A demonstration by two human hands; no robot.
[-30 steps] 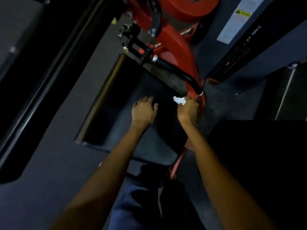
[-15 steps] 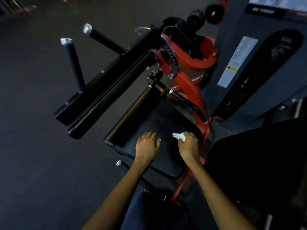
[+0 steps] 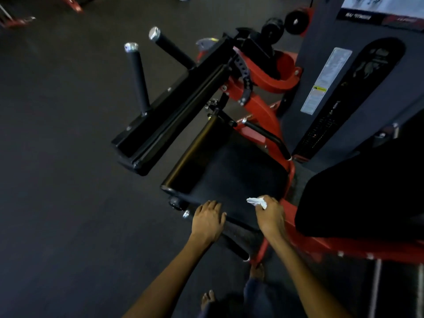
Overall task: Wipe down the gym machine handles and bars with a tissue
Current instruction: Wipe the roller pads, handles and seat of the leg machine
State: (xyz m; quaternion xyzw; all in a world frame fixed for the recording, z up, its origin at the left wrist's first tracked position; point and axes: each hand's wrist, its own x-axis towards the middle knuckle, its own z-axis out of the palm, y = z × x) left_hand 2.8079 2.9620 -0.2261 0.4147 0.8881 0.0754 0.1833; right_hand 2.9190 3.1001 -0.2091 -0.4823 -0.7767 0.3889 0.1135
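Both hands sit at the seat pad's near edge: the right hand (image 3: pixel 270 214) pinches the crumpled tissue (image 3: pixel 257 201), so it should wrap the near side handle (image 3: pixel 234 245) fully while the left hand (image 3: pixel 208 220), fingers spread flat, steadies.

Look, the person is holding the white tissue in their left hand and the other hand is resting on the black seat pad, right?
Not quite. The head view shows the white tissue pinched in the right hand, not the left. It is the left hand that rests on the near edge of the black seat pad.
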